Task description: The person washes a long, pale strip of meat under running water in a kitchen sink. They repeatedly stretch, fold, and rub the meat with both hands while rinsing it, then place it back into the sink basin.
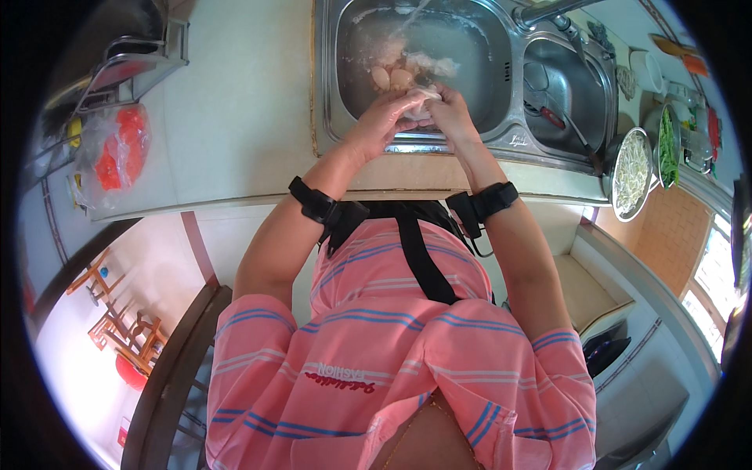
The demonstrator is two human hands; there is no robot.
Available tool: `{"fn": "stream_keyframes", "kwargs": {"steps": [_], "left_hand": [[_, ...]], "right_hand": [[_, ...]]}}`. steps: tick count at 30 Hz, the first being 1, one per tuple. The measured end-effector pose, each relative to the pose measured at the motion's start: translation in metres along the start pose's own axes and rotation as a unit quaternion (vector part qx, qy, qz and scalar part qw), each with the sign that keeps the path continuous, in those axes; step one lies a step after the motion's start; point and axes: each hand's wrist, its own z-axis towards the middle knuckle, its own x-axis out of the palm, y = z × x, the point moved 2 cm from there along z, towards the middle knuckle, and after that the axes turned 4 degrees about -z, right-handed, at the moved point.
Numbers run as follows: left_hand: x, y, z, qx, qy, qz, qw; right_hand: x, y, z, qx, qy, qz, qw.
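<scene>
Both hands meet over the near side of a large stainless steel sink basin [358, 111]. Between them is a pale, wet, limp piece [420, 108]; whether it is cloth or food I cannot tell. My left hand [379, 120] grips it from one side, and my right hand [453, 114] pinches it from the other. Just beyond the fingers, two smooth egg-like things [391, 78] lie in the basin with other pinkish pieces. Whitish, ragged material [433, 63] is beside them. A thin stream of water [414, 16] runs in from the far side.
In the smaller basin [570, 70] to the right lies a long-handled utensil [553, 117]. Metal bowls of bean sprouts [631, 170] and green vegetables [667, 147] stand near the counter's right end. A red plastic bag [120, 150] and a metal rack [126, 67] are at left.
</scene>
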Motion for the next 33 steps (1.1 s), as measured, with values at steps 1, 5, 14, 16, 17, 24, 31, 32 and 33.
{"fn": "stream_keyframes", "kwargs": {"steps": [1,5,14,16,17,24,31,32,33], "left_hand": [[-0.001,-0.002,0.002,0.031,-0.020,0.091,0.995],[0.002,-0.008,0.009,0.119,-0.086,0.254,0.956],[0.002,-0.023,0.011,0.139,-0.113,0.264,0.948],[0.003,-0.025,0.008,0.134,-0.111,0.283,0.943],[0.004,-0.026,0.006,0.133,-0.104,0.305,0.937],[0.013,-0.026,-0.008,0.034,-0.035,0.142,0.989],[0.022,-0.035,-0.012,-0.003,0.166,-0.049,0.985],[0.024,-0.038,-0.012,-0.011,0.187,-0.055,0.981],[0.027,-0.041,-0.013,-0.020,0.205,-0.060,0.977]], "right_hand": [[0.002,0.000,-0.004,0.013,0.018,0.060,0.998],[0.010,0.003,-0.013,-0.001,0.048,0.268,0.962],[0.004,0.020,-0.012,0.067,0.143,0.408,0.899],[0.004,0.024,-0.011,0.082,0.158,0.411,0.894],[0.003,0.027,-0.012,0.072,0.168,0.403,0.897],[-0.004,0.041,-0.019,0.042,0.051,0.250,0.966],[-0.008,0.050,-0.027,0.078,0.067,0.170,0.980],[-0.007,0.051,-0.028,0.042,0.079,0.171,0.981],[-0.007,0.049,-0.031,0.029,0.067,0.167,0.983]]}}
